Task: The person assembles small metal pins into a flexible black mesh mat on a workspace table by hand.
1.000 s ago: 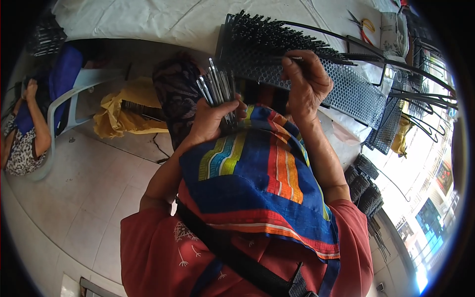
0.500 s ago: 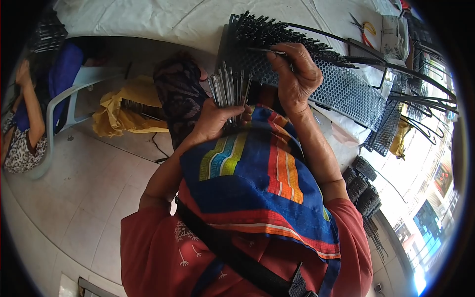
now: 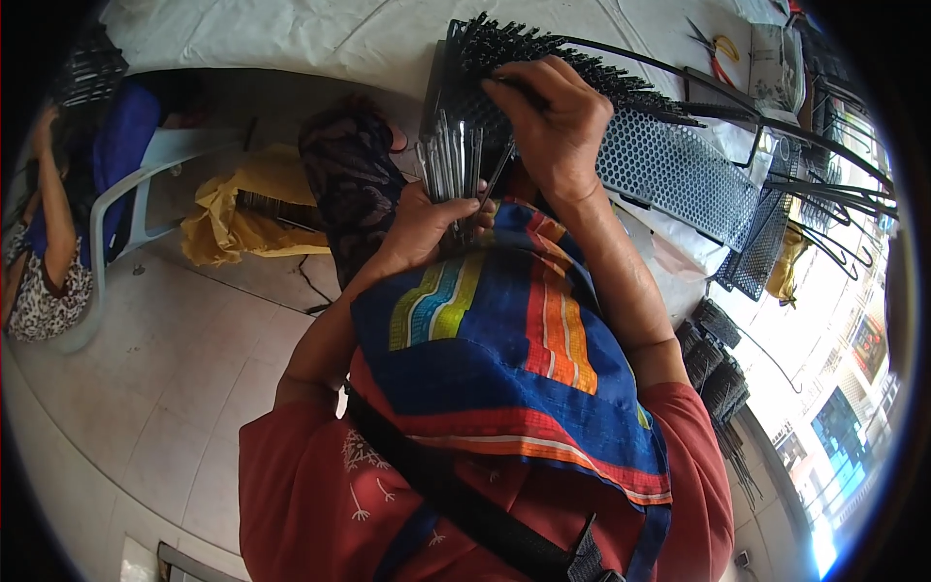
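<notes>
My left hand point(image 3: 427, 218) is closed round an upright bundle of thin grey metal rods point(image 3: 449, 163), held just above my lap. A darker rod point(image 3: 499, 170) leans away from that bundle on its right side. My right hand point(image 3: 561, 126) is raised over the near edge of a black perforated metal rack point(image 3: 669, 170), thumb and forefinger pinched together. What lies between those fingertips is dark and too small to make out. Many thin black rods point(image 3: 514, 53) lie packed in the rack, their tips pointing up beyond my right hand.
A white-covered table point(image 3: 272, 34) runs along the far side, with orange-handled scissors point(image 3: 718, 63) on it. To the left, another person's arm point(image 3: 60, 204) shows beside a pale plastic chair point(image 3: 97, 228). A yellow sack point(image 3: 218, 218) lies on the floor; black bundles point(image 3: 713, 364) stand at right.
My right hand has moved left and slightly up along the rack, its fingers now among the black rods. The left hand has barely shifted. The other person's hand at left has risen.
</notes>
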A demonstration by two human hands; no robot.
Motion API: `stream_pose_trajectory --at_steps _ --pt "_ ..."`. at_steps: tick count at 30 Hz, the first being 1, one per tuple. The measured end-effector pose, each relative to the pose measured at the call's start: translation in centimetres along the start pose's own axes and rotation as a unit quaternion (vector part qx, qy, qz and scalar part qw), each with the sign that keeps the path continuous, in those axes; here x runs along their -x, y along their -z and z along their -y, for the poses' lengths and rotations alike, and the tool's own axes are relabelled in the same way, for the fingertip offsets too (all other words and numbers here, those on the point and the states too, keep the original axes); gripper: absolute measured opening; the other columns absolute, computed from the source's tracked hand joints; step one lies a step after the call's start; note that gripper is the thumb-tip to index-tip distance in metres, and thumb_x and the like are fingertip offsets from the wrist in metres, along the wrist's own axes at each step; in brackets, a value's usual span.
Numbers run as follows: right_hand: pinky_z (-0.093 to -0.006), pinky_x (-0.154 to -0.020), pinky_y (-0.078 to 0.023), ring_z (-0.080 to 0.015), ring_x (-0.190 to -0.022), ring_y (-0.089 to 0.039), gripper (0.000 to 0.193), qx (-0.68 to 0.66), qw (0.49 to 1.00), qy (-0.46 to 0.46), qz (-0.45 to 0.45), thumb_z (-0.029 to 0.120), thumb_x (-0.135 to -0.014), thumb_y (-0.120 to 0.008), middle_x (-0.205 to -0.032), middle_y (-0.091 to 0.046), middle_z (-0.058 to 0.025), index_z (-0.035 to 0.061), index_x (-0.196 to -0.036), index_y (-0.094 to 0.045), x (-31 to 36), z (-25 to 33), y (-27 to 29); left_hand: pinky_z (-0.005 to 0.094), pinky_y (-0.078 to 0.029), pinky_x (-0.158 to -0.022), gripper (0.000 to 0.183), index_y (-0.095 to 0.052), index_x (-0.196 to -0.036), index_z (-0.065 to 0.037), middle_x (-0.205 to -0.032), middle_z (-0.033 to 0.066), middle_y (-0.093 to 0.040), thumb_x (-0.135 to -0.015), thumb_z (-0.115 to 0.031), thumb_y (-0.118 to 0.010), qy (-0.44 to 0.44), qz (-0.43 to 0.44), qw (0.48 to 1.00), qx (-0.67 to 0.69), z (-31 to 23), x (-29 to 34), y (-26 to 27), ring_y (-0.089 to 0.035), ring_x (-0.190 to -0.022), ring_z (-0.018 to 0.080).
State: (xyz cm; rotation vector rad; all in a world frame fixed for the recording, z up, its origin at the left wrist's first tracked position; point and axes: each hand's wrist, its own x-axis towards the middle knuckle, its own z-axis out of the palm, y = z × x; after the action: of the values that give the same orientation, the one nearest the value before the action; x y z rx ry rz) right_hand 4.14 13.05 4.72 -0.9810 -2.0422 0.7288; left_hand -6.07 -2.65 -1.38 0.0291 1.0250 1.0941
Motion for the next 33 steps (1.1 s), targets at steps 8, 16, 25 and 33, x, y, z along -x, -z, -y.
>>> stream_pose_trajectory --at_steps 8,16,25,33 --pt "-0.027 -0.059 -0.05 -0.0169 -0.065 -0.065 0.014 0.016 0.997 0.07 0.023 0.0 -0.078 -0.073 -0.075 -0.066 -0.009 0.0025 -0.092 -0.072 -0.8 0.0 -0.7 0.033 -0.057 -0.069 0.022 -0.062 -0.108 0.005 -0.092 0.0183 -0.069 -0.085 0.004 -0.063 0.027 0.025 0.997 0.064 0.0 -0.5 0.4 -0.07 -0.08 0.0249" --pt "-0.0247 -0.057 -0.048 -0.009 -0.062 -0.062 0.014 0.039 0.97 -0.196 0.137 0.009 -0.077 -0.075 -0.069 -0.067 -0.0092 -0.0014 -0.084 -0.069 2.8 -0.8 3.6 0.0343 -0.057 -0.068 0.024 -0.063 -0.106 0.005 -0.093 0.0186 -0.07 -0.082 0.007 -0.063 0.008 0.046 0.996 0.078 0.0 -0.5 0.4 -0.07 -0.079 0.0263" --pt "-0.0258 -0.043 -0.038 -0.0079 -0.049 -0.051 0.016 -0.243 0.865 -0.394 0.194 0.011 -0.078 -0.074 -0.059 -0.059 -0.003 -0.0023 -0.074 -0.066 5.9 -2.7 2.2 0.0368 -0.058 -0.067 0.026 -0.063 -0.107 0.004 -0.088 0.0165 -0.07 -0.081 0.006 -0.065 0.007 0.079 0.997 0.023 -1.0 0.1 -1.6 -0.07 -0.076 0.0265" --pt "-0.0196 -0.046 -0.036 -0.0036 -0.051 -0.05 0.003 -0.309 0.893 -0.327 0.013 0.003 -0.085 -0.069 -0.063 -0.059 0.0011 0.0006 -0.085 -0.067 4.4 -1.0 3.3 0.0343 -0.057 -0.065 0.018 -0.065 -0.105 0.001 -0.089 0.014 -0.07 -0.088 -0.002 -0.065 0.051 -0.032 0.995 0.082 -0.3 -0.5 -0.6 -0.07 -0.077 0.0241"
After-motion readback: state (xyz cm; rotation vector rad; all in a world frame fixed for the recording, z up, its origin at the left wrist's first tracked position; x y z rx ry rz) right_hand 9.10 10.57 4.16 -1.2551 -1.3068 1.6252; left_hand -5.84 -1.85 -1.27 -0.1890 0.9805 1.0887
